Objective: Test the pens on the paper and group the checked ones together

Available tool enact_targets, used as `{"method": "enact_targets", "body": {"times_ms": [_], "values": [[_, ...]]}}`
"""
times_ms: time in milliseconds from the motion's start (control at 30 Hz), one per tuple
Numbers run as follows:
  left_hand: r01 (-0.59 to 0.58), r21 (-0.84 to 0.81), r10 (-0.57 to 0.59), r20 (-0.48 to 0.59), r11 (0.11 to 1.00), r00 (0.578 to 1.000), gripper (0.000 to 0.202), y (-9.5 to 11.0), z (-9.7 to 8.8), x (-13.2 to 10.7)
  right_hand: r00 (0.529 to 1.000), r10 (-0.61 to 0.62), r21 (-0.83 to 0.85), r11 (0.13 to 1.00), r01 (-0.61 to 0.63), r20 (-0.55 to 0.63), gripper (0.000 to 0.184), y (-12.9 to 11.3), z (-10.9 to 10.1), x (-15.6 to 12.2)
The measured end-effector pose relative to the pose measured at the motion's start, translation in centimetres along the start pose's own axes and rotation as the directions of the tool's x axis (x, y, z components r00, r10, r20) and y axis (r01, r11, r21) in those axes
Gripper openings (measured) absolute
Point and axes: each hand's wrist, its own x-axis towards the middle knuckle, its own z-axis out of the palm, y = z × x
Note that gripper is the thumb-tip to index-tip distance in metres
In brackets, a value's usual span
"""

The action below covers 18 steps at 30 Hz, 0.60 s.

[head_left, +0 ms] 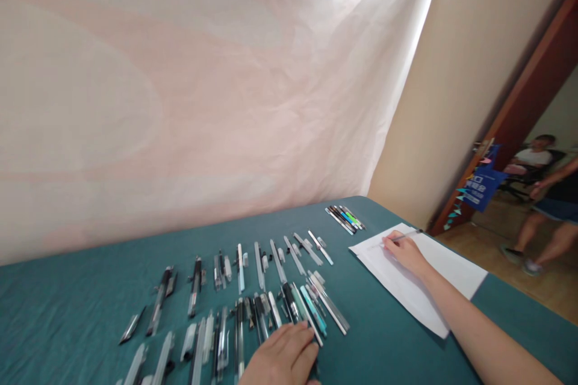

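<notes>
My right hand point(405, 252) is closed around a slim pen point(409, 234), its dark end pointing right. The hand rests on the white paper point(451, 264), where faint marks show near the pen's tip. At the bottom middle lies my left hand point(283, 356), fingers curled and close together at the near ends of the pens. Something dark shows by its fingertips, but what it holds, if anything, is hidden. Just beyond it lie a teal pen point(313, 310), a clear-barrelled pen point(332, 307) and a black-gripped pen point(290, 302).
Pens with caps beside them, such as a pale blue one point(241, 267), lie in rows on the green tablecloth point(72, 313). A bunch of pens point(345, 220) sits near the back edge. Behind hangs a pale cloth point(203, 102). Two people are beyond the doorway at right.
</notes>
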Motion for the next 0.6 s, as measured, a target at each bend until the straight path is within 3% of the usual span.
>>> {"method": "enact_targets", "body": {"times_ms": [300,600], "values": [[-0.010,0.032,0.012,-0.066,0.999,0.998,0.029,-0.11,0.30,-0.01,1.000,0.007,-0.034,0.999,-0.007,-0.013,0.020,-0.09,-0.08,-0.01],[-0.022,0.068,0.028,-0.092,0.997,0.995,0.030,-0.25,0.84,-0.23,0.998,0.047,0.045,0.998,-0.045,-0.043,0.025,-0.35,0.17,-0.22]]}}
